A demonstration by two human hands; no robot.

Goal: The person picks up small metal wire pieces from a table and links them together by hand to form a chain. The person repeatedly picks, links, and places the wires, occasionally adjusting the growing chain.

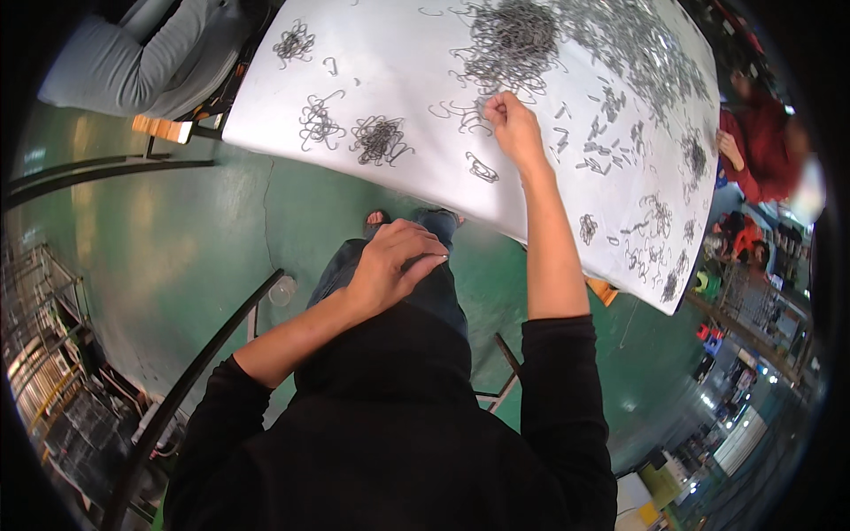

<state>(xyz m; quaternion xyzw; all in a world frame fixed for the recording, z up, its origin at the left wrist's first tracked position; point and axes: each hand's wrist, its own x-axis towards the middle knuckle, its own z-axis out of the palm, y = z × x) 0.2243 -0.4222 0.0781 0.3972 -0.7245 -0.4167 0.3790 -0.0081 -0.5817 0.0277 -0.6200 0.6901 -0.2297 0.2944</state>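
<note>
My right hand (515, 131) reaches over the white-covered table (416, 80), its fingers pinched at the near edge of a big heap of thin, dark, curved wire hooks (513, 44). Whether a hook is between those fingertips is hidden. Loose hooks (460, 113) lie just left of the fingers. My left hand (400, 258) hovers above my lap, off the table, with curled fingers and the thumb drawn against them. A tiny pale spot shows at its fingertips, too small to name. A small hook cluster (482, 168) lies between the hands, near the table's edge.
Smaller hook piles (379, 140) lie at the left and right of the table. Short grey pieces (606, 115) are scattered right of my right hand, thickening toward the back. One person's sleeve (133, 66) is at far left; another person in red (763, 146) sits at right.
</note>
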